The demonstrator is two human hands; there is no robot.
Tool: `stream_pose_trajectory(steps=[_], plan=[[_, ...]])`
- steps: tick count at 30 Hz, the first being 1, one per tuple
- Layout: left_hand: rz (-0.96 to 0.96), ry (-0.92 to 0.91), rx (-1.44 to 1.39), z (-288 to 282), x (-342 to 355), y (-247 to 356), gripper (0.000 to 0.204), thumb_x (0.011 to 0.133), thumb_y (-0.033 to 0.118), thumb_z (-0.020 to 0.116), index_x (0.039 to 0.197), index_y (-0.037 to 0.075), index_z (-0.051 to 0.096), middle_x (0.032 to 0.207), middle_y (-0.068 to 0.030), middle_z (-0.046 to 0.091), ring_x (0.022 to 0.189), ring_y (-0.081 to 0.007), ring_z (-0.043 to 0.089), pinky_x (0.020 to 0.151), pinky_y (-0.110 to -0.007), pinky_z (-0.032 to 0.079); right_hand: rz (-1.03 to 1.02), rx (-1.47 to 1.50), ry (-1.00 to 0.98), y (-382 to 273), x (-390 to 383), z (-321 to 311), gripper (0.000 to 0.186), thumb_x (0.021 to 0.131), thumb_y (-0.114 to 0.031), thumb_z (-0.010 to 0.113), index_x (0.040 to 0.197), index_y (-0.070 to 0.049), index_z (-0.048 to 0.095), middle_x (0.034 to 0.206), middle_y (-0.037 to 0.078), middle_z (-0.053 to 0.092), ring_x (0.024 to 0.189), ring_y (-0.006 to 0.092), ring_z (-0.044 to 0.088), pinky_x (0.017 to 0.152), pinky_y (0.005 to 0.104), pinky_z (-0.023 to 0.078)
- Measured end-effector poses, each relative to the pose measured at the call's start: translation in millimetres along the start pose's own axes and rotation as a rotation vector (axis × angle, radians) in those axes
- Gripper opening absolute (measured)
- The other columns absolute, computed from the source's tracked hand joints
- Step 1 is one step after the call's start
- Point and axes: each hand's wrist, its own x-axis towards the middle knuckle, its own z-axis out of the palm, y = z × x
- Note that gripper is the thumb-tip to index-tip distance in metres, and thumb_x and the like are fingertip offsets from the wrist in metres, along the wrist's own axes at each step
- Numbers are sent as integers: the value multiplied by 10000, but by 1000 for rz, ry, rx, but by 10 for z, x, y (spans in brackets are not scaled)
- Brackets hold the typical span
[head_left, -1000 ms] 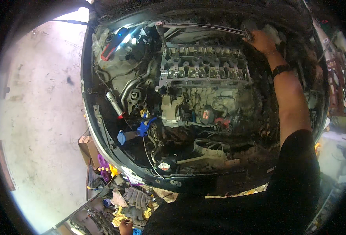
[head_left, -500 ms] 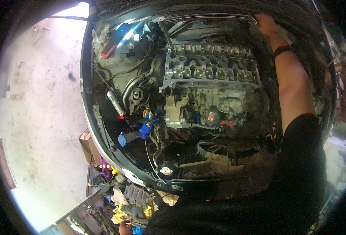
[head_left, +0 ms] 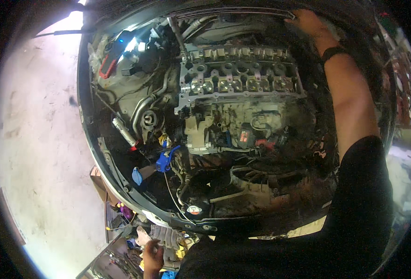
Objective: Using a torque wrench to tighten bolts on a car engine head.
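At the far edge of the engine bay my right hand is closed round the end of a long socket wrench. The wrench's head lies to the left, and an extension slopes down from it to the left end of the cylinder head. Valve openings and bare metal show along the top of that head. At the bottom, my left hand is raised with loosely bent fingers and nothing visible in it. Beside it lies a grey ribbed engine part, which the hand partly overlaps.
A lit red-and-black work lamp lies at the back left. A white tube, a blue cap and a blue plastic piece sit along the left side. A red-and-black power tool rests before the cylinder head. Hoses run nearby.
The view has shifted, so the engine bay sits further left. My left hand has risen and shows more beside the grey part. My right hand still grips the wrench end.
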Motion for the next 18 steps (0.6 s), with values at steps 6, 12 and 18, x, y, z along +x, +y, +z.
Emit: stream_pose_trajectory(steps=[6, 12, 18], plan=[[384, 7, -227, -526, 975, 1296, 310, 870, -48, 585, 1169, -13, 511, 1045, -86, 583, 956, -151, 537, 848, -282, 436, -41, 9, 118, -42, -137, -142, 495, 864, -531, 610, 1076, -86, 656, 984, 182, 676, 945, 387, 642, 859, 496, 509], [890, 174, 27, -776, 2464, 3273, 241, 870, 49, 616, 1101, -7, 576, 1010, -113, 609, 957, -207, 575, 895, -322, 433, -38, -70, 191, -61, -434, -301, 453, 858, -544, 606, 1043, -133, 660, 947, 167, 683, 915, 395, 644, 819, 491, 519], [1136, 332, 326, -738, 4173, 5252, 477, 929, 434, 506, 1070, 1, 649, 1121, -242, 628, 1048, -409, 598, 899, -467, 460, 75, -54, 48, -377, -501, -583, 447, 855, -551, 593, 1017, -140, 659, 955, 140, 684, 930, 378, 639, 812, 487, 516]])
